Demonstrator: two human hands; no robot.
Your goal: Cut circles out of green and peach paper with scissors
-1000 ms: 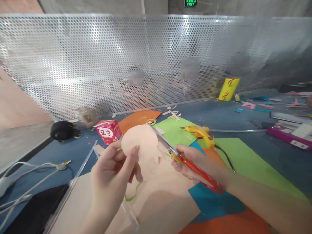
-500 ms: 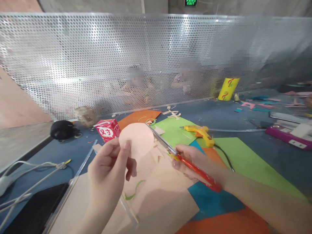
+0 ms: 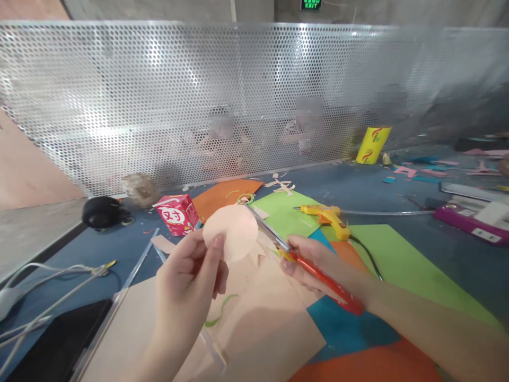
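My left hand (image 3: pixel 191 281) pinches a round, peach-coloured paper disc (image 3: pixel 233 231) between thumb and fingers and holds it upright above the table. My right hand (image 3: pixel 314 262) grips red-handled scissors (image 3: pixel 318 273); their blades (image 3: pixel 262 225) point up and left and touch the disc's right edge. Beneath both hands lies a large peach sheet (image 3: pixel 246 329) with small offcuts and a thin green paper strip (image 3: pixel 218 315).
Green (image 3: pixel 401 260), orange (image 3: pixel 226 193) and blue (image 3: pixel 345 334) sheets cover the blue table. A yellow glue gun (image 3: pixel 328 217) lies behind the scissors, a red carton (image 3: pixel 177 215) at left. Cables and a black tablet (image 3: pixel 51 345) sit at near left. A perforated metal screen (image 3: pixel 254 95) stands behind.
My left hand drifted left with the disc, then came back right and a little lower, so the disc meets the blades again. My right hand and the scissors barely moved.
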